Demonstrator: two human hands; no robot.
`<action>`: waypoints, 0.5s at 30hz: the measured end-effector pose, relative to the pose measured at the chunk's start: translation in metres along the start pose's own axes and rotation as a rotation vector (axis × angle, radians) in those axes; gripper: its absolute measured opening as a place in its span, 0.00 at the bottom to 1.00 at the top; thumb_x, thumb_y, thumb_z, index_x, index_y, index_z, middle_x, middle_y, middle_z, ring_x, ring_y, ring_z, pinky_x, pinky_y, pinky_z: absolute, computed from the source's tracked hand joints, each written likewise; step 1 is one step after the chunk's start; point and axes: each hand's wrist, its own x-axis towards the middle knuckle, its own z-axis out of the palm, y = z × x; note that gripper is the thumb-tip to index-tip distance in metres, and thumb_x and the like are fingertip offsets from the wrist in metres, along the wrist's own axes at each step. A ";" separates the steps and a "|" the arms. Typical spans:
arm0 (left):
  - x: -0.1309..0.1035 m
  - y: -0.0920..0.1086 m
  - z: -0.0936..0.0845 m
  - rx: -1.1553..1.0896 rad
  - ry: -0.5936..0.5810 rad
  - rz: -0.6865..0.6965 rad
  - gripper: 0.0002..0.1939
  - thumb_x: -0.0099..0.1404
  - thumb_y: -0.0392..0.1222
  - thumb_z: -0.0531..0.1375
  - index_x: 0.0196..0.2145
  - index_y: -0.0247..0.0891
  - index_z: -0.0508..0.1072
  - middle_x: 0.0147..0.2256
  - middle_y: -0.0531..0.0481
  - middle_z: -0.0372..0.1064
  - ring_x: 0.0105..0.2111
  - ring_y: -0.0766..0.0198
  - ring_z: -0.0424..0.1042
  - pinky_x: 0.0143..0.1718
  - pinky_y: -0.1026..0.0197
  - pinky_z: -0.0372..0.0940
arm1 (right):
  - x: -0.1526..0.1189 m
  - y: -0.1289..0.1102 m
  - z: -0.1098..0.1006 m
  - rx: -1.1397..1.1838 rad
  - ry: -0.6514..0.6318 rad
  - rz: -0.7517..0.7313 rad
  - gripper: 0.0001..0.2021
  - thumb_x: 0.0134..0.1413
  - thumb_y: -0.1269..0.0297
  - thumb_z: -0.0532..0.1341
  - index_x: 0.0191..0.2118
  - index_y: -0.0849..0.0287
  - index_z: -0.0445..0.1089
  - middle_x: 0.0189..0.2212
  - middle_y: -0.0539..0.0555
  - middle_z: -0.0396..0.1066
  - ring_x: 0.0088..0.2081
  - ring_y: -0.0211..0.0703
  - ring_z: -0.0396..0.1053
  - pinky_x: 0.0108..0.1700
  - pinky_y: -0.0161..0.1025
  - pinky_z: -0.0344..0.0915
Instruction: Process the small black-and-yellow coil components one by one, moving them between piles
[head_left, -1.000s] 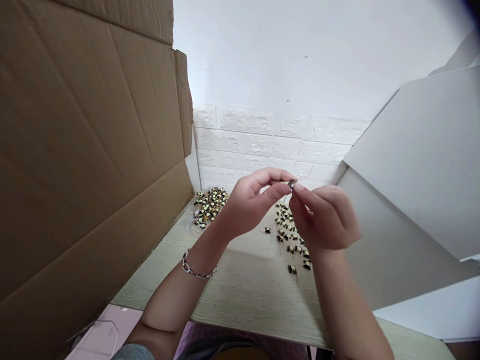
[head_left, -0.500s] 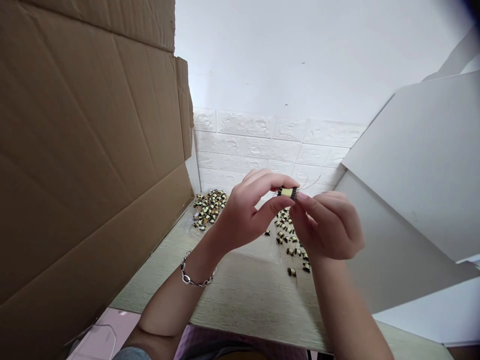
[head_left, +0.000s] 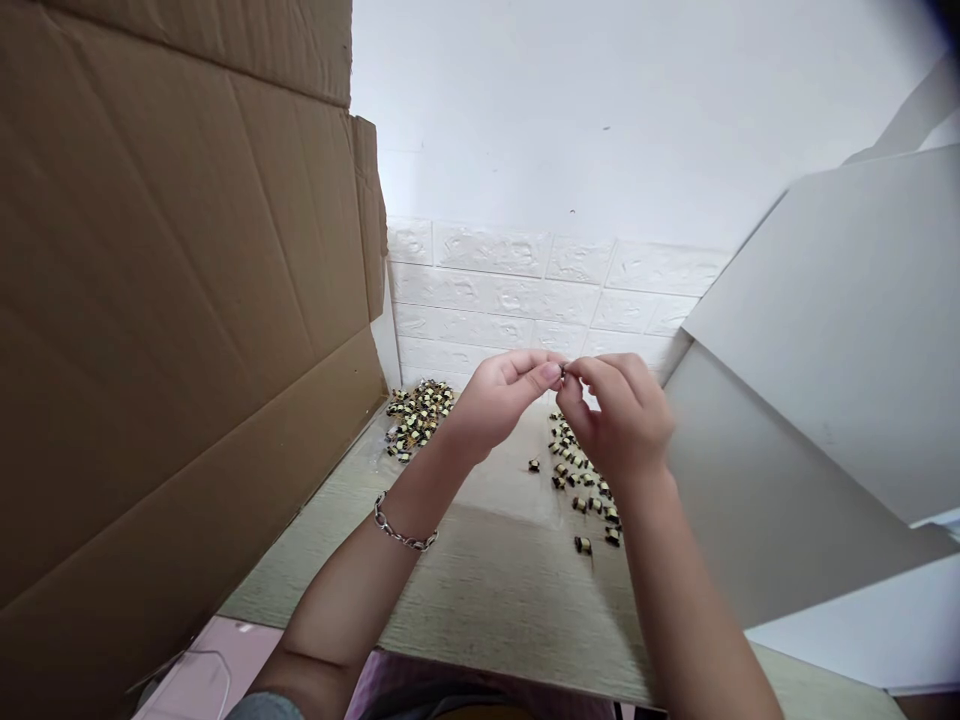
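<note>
Component (head_left: 563,370), a very small dark part, sits pinched between the fingertips of your two hands, raised above the worktop (head_left: 495,580) and just in front of the white brick-patterned wall (head_left: 495,290). Almost all of it is hidden by the fingers; only a dark speck shows, so its colour banding and any leads cannot be told here. Your left hand (head_left: 499,400) closes thumb and forefinger on it from one side, and your right hand (head_left: 619,415) meets it from the other with its fingers curled in. Judging by this grip, the part is held up near eye level so that fine work on it can be watched closely, with both hands steadying one another at the tips. A chain bracelet (head_left: 405,530) circles your left wrist.

Below the hands, a loose scatter of small parts (head_left: 581,480), black with a yellow band, trails across the worktop on the right side. A denser heap of like parts (head_left: 416,415) lies well apart to the left, near the wall. A large brown cardboard sheet (head_left: 172,300) stands along the left edge, and grey boards (head_left: 825,330) lean on the right, fencing the working area in on both sides.
</note>
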 end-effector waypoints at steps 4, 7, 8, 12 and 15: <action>0.008 -0.016 0.000 -0.089 0.022 -0.047 0.12 0.58 0.43 0.54 0.33 0.32 0.71 0.29 0.49 0.67 0.34 0.68 0.64 0.42 0.62 0.57 | -0.004 0.007 0.010 0.011 -0.080 0.056 0.03 0.48 0.71 0.54 0.29 0.58 0.64 0.23 0.49 0.65 0.25 0.33 0.62 0.28 0.31 0.60; 0.011 -0.024 0.002 -0.099 0.116 -0.024 0.11 0.57 0.43 0.55 0.31 0.33 0.71 0.29 0.49 0.67 0.35 0.68 0.64 0.42 0.63 0.57 | -0.004 0.008 0.012 0.062 -0.098 0.115 0.03 0.47 0.71 0.55 0.28 0.58 0.65 0.22 0.48 0.65 0.24 0.32 0.62 0.25 0.30 0.58; 0.012 -0.025 0.002 -0.089 0.165 -0.008 0.10 0.57 0.44 0.55 0.31 0.33 0.70 0.29 0.50 0.67 0.35 0.68 0.64 0.42 0.63 0.57 | -0.004 0.008 0.012 0.087 -0.099 0.131 0.03 0.47 0.71 0.56 0.27 0.58 0.65 0.21 0.47 0.65 0.23 0.31 0.62 0.24 0.29 0.58; 0.013 -0.027 0.002 0.000 0.330 0.055 0.10 0.55 0.44 0.57 0.32 0.35 0.69 0.30 0.51 0.66 0.34 0.68 0.64 0.40 0.64 0.57 | 0.000 0.005 0.009 0.175 -0.095 0.169 0.03 0.46 0.72 0.56 0.26 0.58 0.66 0.19 0.46 0.63 0.21 0.29 0.60 0.22 0.28 0.57; 0.011 -0.026 0.001 0.158 0.372 0.131 0.11 0.56 0.44 0.56 0.35 0.36 0.68 0.33 0.50 0.67 0.35 0.68 0.64 0.41 0.63 0.57 | 0.002 0.003 0.007 0.205 -0.096 0.188 0.03 0.46 0.72 0.56 0.26 0.58 0.65 0.20 0.46 0.64 0.21 0.29 0.61 0.23 0.29 0.57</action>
